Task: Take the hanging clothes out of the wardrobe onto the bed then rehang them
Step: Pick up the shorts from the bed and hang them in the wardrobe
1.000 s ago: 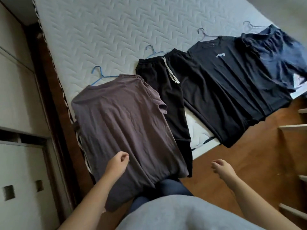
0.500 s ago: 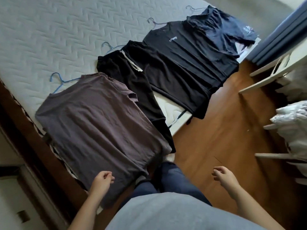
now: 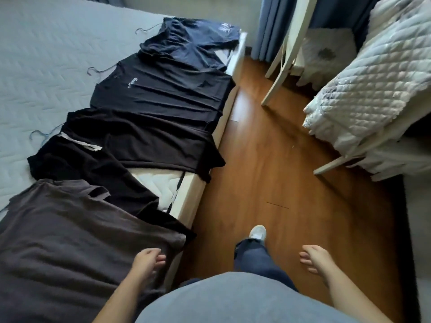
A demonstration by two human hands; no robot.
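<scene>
Four garments [image 3: 163,96] lie side by side on the bed [image 3: 46,66] ahead of the left hand [image 3: 149,264], hanger hooks [image 3: 98,71] kept on, likely for easy rehanging, the grey-brown shirt [image 3: 70,241] nearest it; the left hand and the right hand [image 3: 314,259] are loosely curled, holding nothing.

Grey-brown cloth T-shirt [image 3: 70,229] was soft & matt, w/ a slightly brushed look. Black cloth trousers [image 3: 93,169] & black cloth T-shirt [image 3: 163,94] were matt too. Navy cloth T-shirt [image 3: 186,43] looked thinner, creased. Pale quilted mattress [image 3: 46,66] was matt w/ stitched zigzag texture. Thin blue hangers [image 3: 39,132] were wire-like, material unclear. Brown wood floor [image 3: 268,159] was smooth, semi-glossy w/ reflections. White quilted bedspread [image 3: 373,78] had a faint sheen. Blue denim trouser leg [image 3: 254,259] was matt, coarse.
</scene>
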